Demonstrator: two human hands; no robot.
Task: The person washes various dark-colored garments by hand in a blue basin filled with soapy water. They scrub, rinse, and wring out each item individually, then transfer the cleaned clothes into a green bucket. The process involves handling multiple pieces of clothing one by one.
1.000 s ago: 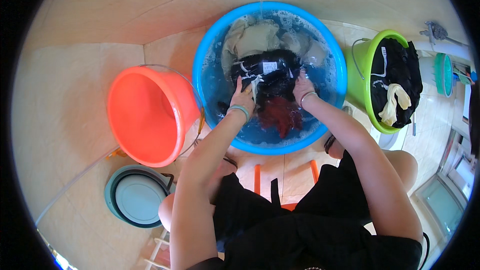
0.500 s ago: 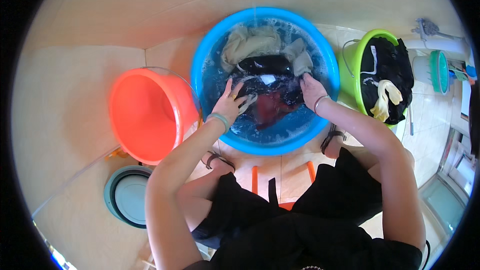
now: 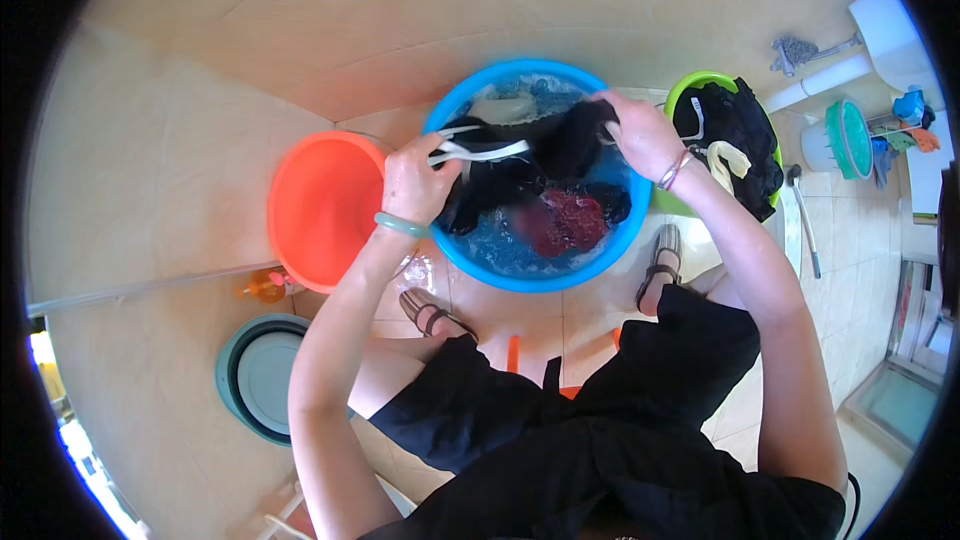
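A wet black garment [image 3: 565, 145] is stretched between my hands above a blue tub [image 3: 540, 284] of sudsy water. My left hand [image 3: 418, 182] is closed on its left end, where white straps [image 3: 485, 152] stick out. On the other side, the fingers of my right hand [image 3: 640, 132] grip the right end, near the tub's far right rim. Below the garment, a dark red cloth [image 3: 562, 225] lies in the water. A pale cloth [image 3: 505, 108] shows at the tub's far side, partly covered by the black garment.
An orange bucket [image 3: 310, 215] stands left of the tub, a teal basin [image 3: 232, 380] nearer me. On the right, a green bucket [image 3: 676, 202] holds black clothes [image 3: 735, 135] and a pale yellow item [image 3: 728, 162]. Farther right are a white-and-teal bucket [image 3: 850, 140] and a long-handled tool [image 3: 808, 225].
Both hands have risen from the water, lifting the black garment with its white straps. The view has shifted, so more wall shows at the top.
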